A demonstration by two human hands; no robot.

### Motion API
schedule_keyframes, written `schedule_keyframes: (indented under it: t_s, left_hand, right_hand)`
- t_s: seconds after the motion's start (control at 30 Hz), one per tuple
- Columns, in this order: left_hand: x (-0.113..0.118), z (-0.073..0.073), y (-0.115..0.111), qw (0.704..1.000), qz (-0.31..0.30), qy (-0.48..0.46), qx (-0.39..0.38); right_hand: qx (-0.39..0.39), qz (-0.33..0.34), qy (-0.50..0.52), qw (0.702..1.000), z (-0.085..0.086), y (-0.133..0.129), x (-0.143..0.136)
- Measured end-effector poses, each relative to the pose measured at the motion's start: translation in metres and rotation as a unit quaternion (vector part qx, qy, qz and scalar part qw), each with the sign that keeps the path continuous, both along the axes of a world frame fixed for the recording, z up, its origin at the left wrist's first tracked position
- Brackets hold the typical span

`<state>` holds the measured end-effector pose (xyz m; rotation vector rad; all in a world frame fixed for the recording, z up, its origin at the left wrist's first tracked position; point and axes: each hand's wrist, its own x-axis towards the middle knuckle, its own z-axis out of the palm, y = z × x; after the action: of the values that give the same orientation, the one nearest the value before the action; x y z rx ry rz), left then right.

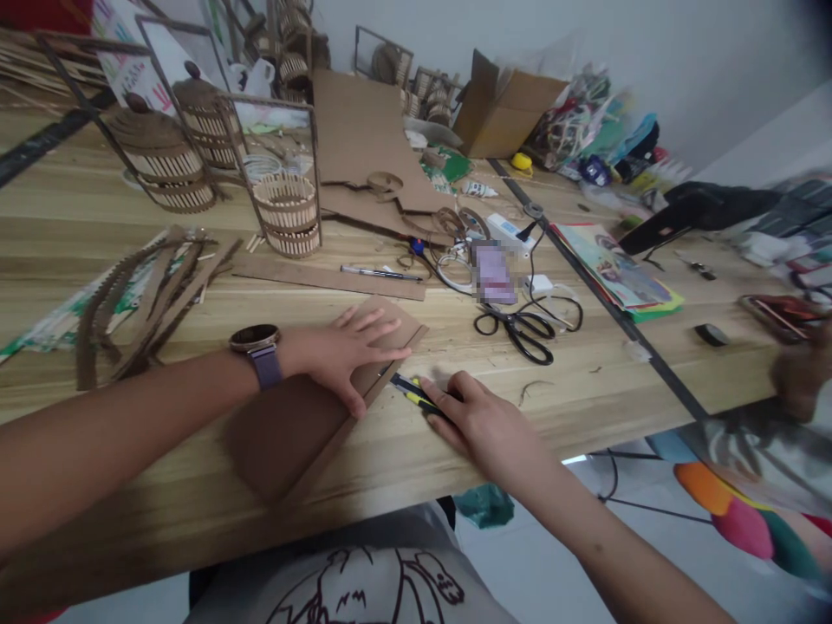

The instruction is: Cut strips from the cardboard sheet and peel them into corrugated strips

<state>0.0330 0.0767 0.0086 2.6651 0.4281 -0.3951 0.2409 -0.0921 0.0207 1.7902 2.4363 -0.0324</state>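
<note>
A brown piece of cardboard (pixel 292 433) lies slantwise on the wooden table in front of me. My left hand (pixel 351 347) rests flat on it with the fingers spread, pressing near its upper end. In my right hand (pixel 474 416) is a yellow and black utility knife (pixel 416 395), gripped with the forefinger along its top. The knife's tip meets the cardboard's right edge, close to a narrow strip along that side. Just beyond the hands lie a cardboard strip (pixel 325 279) and a pen (pixel 380 273). Black-handled scissors (pixel 516 331) sit to the upper right.
Small stick-and-cardboard baskets (pixel 289 212) with tall handles stand at the back left. Cut corrugated strips (pixel 156 303) are piled at left. A phone (pixel 494 272), cables and a large cardboard sheet (pixel 357 121) lie farther back. Another person's hand (pixel 802 373) shows at the right edge.
</note>
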Motion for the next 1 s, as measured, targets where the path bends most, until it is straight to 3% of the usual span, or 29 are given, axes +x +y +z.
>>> schedule_keyframes:
  t_s: [0.3,0.57,0.8,1.0]
  left_hand:
    - [-0.001,-0.003,0.001,1.0,0.0,-0.008,0.014]
    - [-0.016,-0.003,-0.014,0.993,0.025,-0.064,0.093]
    - [-0.017,-0.003,-0.015,0.997,0.062,0.001,0.042]
    - [-0.014,-0.002,-0.013,0.998,0.063,0.018,0.017]
  right_hand:
    - [-0.005,-0.002,0.011,1.0,-0.005,-0.01,-0.003]
    - [-0.025,-0.016,0.105,0.994,-0.006,0.023,0.004]
    - [-0.043,0.008,0.108,0.993,-0.005,0.047,0.016]
    - [-0.033,0.04,0.089,0.995,-0.002,0.042,0.017]
